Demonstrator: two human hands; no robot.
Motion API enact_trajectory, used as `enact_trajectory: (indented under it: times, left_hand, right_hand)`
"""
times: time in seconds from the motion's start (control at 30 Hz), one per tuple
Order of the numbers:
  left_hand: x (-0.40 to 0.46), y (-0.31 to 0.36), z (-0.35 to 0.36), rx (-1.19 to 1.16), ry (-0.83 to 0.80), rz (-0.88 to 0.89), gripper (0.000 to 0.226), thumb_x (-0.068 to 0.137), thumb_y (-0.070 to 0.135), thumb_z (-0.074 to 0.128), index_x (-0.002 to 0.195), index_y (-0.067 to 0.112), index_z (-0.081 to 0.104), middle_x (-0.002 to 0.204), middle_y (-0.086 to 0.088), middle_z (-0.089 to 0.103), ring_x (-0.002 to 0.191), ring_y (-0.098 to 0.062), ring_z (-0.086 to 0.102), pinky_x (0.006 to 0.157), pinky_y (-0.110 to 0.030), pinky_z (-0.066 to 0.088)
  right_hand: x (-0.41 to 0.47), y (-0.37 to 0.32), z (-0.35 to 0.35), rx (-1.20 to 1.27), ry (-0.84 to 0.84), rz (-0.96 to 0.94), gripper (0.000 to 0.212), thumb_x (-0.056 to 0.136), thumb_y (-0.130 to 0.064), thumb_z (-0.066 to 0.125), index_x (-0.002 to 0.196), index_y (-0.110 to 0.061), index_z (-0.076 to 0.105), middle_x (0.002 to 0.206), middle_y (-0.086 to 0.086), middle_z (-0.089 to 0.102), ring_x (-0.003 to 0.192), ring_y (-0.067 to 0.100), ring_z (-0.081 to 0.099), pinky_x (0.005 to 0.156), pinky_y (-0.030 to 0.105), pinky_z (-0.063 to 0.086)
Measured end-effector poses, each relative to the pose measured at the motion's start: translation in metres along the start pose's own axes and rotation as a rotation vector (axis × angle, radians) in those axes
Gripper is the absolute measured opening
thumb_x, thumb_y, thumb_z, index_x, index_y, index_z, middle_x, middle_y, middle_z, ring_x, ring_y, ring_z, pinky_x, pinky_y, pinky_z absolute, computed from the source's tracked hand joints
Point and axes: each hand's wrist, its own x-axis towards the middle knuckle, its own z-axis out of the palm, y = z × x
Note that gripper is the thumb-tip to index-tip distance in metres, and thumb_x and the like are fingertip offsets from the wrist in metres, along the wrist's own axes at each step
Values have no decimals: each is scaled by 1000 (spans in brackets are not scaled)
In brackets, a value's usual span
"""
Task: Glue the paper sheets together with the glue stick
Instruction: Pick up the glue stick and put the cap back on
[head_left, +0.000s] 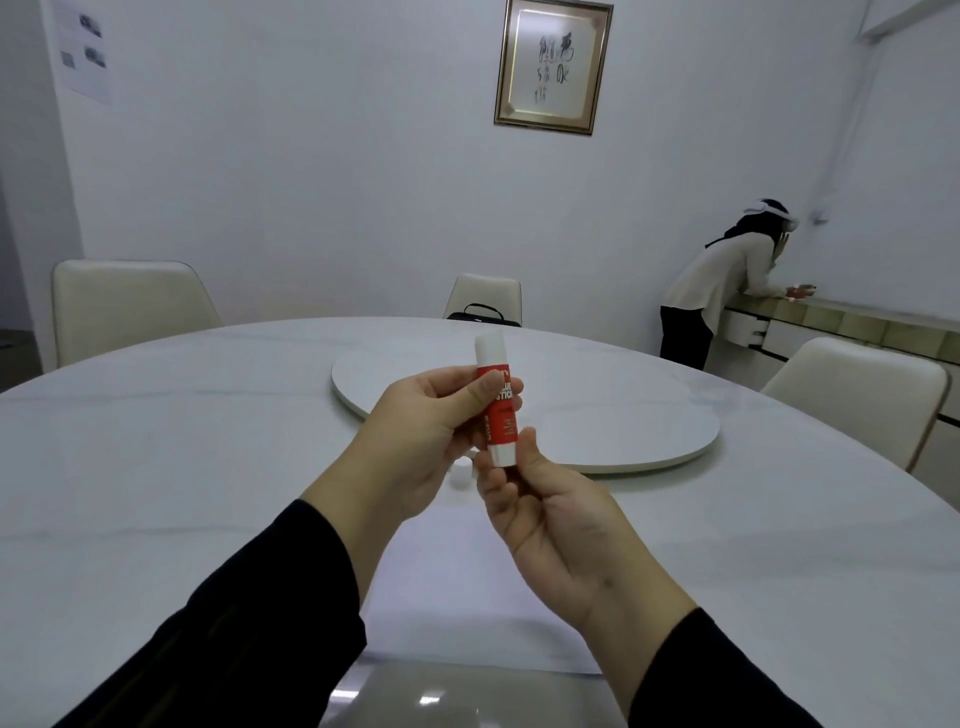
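both hands' grip holds the upright glue stick (497, 402): left hand (415, 441) mid-body, right hand (545, 519) at base.

The room is evenly but rather dimly lit, with a cool bluish-grey cast. Soft light falls from overhead: bright glare patches sit on the glossy bench (779, 519) edge below the hands. Shadows are faint and diffuse. The wide lens bows the walls and bench rim toward the edges. The glue stick (496, 400) label is slightly soft, and the framed picture (553, 65) far above it looks hazy.
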Motion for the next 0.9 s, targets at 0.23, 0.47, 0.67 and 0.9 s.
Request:
enact_trajectory:
  times: [0.23,0.47,0.67,0.9]
  left_hand:
    - [1,-7,3,19,79,25,33,58,19,71,85,1,70,80,-9,73,71,-15,69,65,-22,57]
    - [1,-3,-2,-94,17,7,30,68,18,63,92,0,67,81,-8,74,75,-16,71,67,-25,59]
    - [1,-5,-1,-105,-19,6,29,68,19,63,92,2,68,82,-8,75,76,-17,72,66,-24,58]
    - [1,-8,-4,-96,-36,8,30,69,18,63,93,0,67,82,-8,75,76,-17,72,65,-25,58]
  right_hand:
    - [6,8,-10,-254,185,-203,46,59,-13,76,100,7,66,78,13,69,62,14,67,61,17,54]
    - [1,1,-6,1,63,-46,29,71,-14,68,87,11,67,77,20,68,68,21,71,57,22,56]
    - [4,11,-6,-116,153,-216,52,54,-5,77,104,3,65,95,16,69,77,20,71,65,25,57]
    - [1,13,-4,-7,139,-135,24,69,-19,70,79,3,74,80,16,72,67,21,71,57,23,55]
